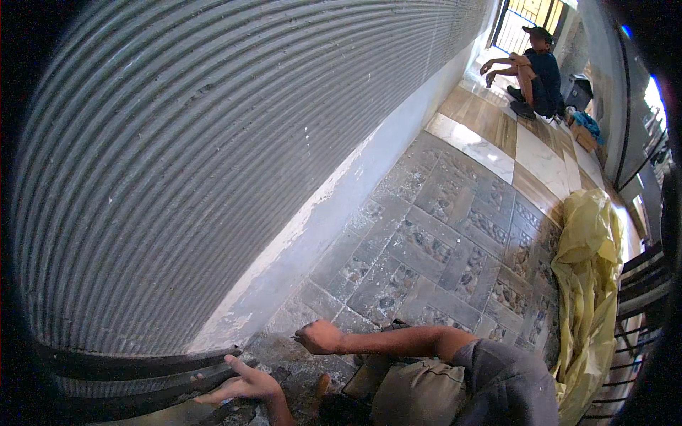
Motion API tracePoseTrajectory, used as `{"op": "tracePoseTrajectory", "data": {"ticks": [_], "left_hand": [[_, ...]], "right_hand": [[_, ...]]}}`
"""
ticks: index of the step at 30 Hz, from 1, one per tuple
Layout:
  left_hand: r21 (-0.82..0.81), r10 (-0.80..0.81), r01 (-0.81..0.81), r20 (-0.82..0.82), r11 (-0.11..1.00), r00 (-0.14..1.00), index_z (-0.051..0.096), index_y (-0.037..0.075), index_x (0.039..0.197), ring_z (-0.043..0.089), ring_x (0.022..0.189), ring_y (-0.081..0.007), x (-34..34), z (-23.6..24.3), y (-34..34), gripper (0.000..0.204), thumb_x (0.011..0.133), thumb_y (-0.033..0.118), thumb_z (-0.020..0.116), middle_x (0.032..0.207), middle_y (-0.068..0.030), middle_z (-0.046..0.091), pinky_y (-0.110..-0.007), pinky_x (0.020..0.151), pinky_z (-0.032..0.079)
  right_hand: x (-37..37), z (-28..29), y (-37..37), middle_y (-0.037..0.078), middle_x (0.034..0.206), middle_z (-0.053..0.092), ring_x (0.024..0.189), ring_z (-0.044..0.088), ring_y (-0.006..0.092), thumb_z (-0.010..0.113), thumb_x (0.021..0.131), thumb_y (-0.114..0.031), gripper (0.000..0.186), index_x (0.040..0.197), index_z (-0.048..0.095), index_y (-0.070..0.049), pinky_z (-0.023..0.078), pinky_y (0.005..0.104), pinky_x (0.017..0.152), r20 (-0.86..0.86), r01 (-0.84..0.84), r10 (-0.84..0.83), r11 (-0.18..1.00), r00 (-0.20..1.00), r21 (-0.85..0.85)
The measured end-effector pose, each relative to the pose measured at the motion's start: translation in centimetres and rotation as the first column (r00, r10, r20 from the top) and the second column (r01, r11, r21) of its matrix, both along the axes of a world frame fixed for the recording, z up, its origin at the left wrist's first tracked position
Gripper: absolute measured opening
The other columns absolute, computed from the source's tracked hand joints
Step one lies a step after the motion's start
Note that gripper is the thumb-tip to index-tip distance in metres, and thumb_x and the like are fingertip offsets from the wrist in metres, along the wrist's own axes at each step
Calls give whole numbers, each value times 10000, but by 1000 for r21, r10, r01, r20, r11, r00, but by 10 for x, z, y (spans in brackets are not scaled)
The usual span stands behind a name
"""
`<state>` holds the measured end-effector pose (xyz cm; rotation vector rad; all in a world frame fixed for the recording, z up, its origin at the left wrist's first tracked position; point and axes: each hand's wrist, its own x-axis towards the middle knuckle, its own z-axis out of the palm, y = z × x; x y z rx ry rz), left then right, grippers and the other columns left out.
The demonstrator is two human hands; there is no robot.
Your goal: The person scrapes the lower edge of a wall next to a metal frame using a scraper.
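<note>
The grey paving floor [490, 226] is made of long blocks, and between them are patches with a stony pattern; white dust and small crumbs lie upon it. Along its right side lies a yellow sheet [588, 245], crumpled in many folds, just beside a dark railing [639, 271]. Farther away the floor becomes shiny tiles [543, 153], brown like wood and white like marble. On these tiles sits a person [545, 74] in dark clothes and a cap [538, 33], with knees bent. Near this person are a brown box [585, 138], a blue cloth [587, 123] and a dark container [578, 92]. Behind stands a barred gate [522, 27].
</note>
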<state>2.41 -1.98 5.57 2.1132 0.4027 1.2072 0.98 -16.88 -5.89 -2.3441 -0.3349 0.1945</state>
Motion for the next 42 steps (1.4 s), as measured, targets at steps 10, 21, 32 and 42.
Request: {"op": "tracePoseTrajectory", "data": {"ticks": [10,21,32,42], "left_hand": [[-9,-41,42,48,999,998,-79,-63,1337,146,1251,-345,0,0,1,913,829,297,588,1324,-256,59,-447,1018,152],[55,-7,8,-7,998,1000,-73,-63,1336,177,1238,-329,-2,1,2,895,825,246,593,1313,-238,84,-434,1010,172],[1,-31,31,3,1000,1000,-69,-61,1335,168,1244,-327,-1,2,2,873,829,219,585,1320,-243,73,-433,1013,172],[-26,-80,81,38,996,996,-86,-16,1349,224,1225,-336,-1,1,2,887,820,201,592,1316,-239,87,-455,983,267]], "right_hand": [[3,-11,2,175,664,583,640,584,365,491,813,-223,191,802,561,-46,456,471,571,25,-22,23,999,999,-27],[1,-11,2,171,656,585,622,586,362,495,821,-233,204,782,568,-47,457,474,567,1,15,-15,999,1000,-40],[5,-14,7,181,677,596,634,588,370,506,810,-214,199,780,565,-26,460,471,575,-6,-9,9,998,1000,-68],[12,-22,-10,193,670,591,638,580,396,521,781,-198,233,940,453,-42,448,496,538,-26,259,-263,959,964,-118]]}}
